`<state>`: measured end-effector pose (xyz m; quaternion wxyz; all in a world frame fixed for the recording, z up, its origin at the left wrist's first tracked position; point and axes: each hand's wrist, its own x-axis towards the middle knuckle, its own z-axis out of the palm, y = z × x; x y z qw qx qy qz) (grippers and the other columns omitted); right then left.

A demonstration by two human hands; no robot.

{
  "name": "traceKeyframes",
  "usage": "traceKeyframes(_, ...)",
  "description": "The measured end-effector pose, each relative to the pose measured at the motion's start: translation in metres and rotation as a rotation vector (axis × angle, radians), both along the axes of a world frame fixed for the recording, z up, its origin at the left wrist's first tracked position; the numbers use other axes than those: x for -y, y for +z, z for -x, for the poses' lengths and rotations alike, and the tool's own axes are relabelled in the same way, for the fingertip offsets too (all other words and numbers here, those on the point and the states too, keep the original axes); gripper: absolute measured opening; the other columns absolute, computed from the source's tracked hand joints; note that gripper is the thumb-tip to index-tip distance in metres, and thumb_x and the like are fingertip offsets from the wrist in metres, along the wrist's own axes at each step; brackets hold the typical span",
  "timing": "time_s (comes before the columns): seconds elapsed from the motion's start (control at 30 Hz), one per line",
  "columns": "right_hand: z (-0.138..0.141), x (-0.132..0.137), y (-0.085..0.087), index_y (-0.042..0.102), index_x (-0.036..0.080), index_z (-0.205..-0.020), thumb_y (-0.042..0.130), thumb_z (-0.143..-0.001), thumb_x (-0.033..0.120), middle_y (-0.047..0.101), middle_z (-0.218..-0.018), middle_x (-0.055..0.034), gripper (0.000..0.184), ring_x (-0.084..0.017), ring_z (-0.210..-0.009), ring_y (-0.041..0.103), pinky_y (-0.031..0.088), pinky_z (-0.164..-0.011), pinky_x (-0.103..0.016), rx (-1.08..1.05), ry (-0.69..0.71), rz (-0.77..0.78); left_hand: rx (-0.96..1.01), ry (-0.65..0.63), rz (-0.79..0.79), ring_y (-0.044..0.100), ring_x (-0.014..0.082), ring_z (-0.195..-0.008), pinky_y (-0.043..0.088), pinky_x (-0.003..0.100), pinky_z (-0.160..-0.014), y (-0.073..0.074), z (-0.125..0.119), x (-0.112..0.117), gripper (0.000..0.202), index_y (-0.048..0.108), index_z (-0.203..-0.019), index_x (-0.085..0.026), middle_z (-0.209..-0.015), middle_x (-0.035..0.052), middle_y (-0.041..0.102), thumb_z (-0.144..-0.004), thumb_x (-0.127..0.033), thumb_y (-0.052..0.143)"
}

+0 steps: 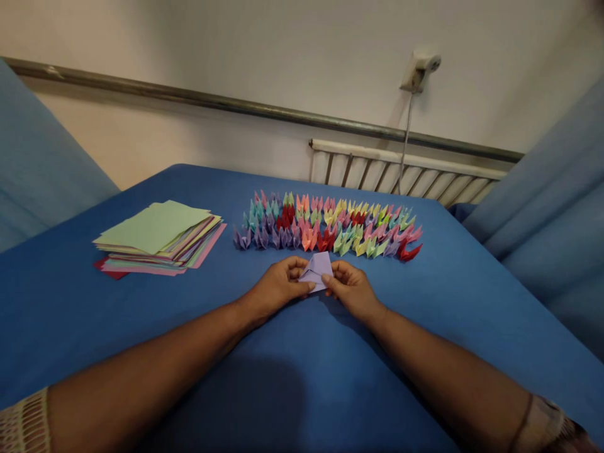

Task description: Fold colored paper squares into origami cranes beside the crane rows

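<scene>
A small folded piece of lilac origami paper is held between my two hands, just above the blue cloth. My left hand pinches its left side, thumb on the near face and fingers curled behind. On the right side, my right hand grips it with the thumb pressed on the front. A crease and a raised flap show on the paper's left half. Right behind it stand several rows of folded paper cranes in purple, red, pink, yellow, green and blue.
A stack of coloured paper sheets, pale green on top, lies at the left of the blue-covered table. Behind are a metal rail, a radiator and a plugged-in cord. Blue curtains hang at both sides.
</scene>
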<state>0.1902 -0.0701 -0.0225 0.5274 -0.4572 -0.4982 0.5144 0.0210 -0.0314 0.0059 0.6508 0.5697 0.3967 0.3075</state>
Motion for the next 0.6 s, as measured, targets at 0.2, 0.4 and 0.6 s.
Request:
traceKeyframes(0.2, -0.0038, -0.0004, 0.0007, 0.059, 0.020, -0.075, 0.071, -0.072, 0.048, 0.055, -0.058, 0.0050, 0.031, -0.009, -0.049, 0.046, 0.039, -0.048, -0.022, 0.017, -0.005, -0.024, -0.017, -0.027, -0.027, 0.056, 0.0127, -0.061, 0.045, 0.024, -0.058, 0.0042, 0.0014, 0.0014, 0.035, 0.066, -0.085, -0.013, -0.072, 0.0025, 0.063, -0.080, -0.048, 0.064)
traceKeyframes(0.4, -0.0035, 0.0005, 0.0030, 0.060, 0.020, -0.081, 0.076, -0.067, 0.046, 0.061, -0.064, 0.0038, 0.034, -0.011, -0.055, 0.051, 0.042, -0.055, -0.024, -0.028, 0.013, -0.047, 0.087, -0.047, 0.133, 0.059, 0.0150, -0.068, 0.047, 0.024, -0.059, 0.0096, 0.0048, -0.0001, 0.040, 0.070, -0.096, -0.011, -0.080, 0.0076, 0.067, -0.080, -0.047, 0.066)
traceKeyframes(0.6, -0.0062, 0.0006, 0.0022, 0.057, 0.020, -0.072, 0.070, -0.073, 0.053, 0.056, -0.057, 0.0045, 0.035, -0.011, -0.050, 0.050, 0.039, -0.050, -0.024, 0.013, -0.009, -0.023, 0.023, -0.115, 0.060, 0.056, 0.0118, -0.060, 0.044, 0.023, -0.056, 0.0044, 0.0052, -0.0016, 0.036, 0.070, -0.087, -0.012, -0.074, 0.0050, 0.066, -0.083, -0.046, 0.062)
